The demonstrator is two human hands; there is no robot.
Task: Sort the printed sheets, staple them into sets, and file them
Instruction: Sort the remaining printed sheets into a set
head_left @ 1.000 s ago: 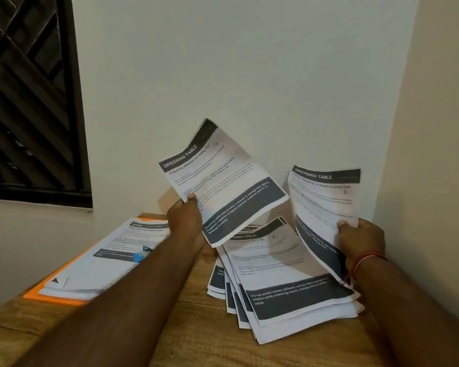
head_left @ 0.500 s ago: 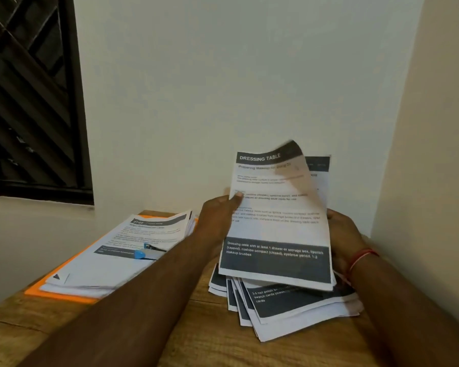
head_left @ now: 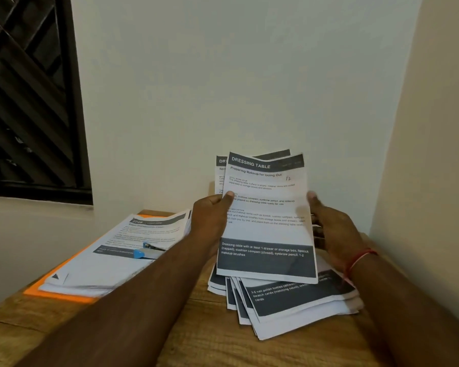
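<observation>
I hold a few "DRESSING TABLE" sheets upright and stacked together above the table. My left hand pinches their left edge with the thumb on the front page. Along the right edge my right hand grips them, thumb in front and fingers behind. At least two more sheets peek out behind the front one. Below them a fanned pile of printed sheets lies on the wooden table.
At the left, another stack of printed sheets lies on an orange folder, with a blue stapler on top. White walls close in behind and at the right; a dark window is at the upper left.
The sheet in my left hand swung right and came together with the one in my right hand. Both hands now hold them as one squared set.
</observation>
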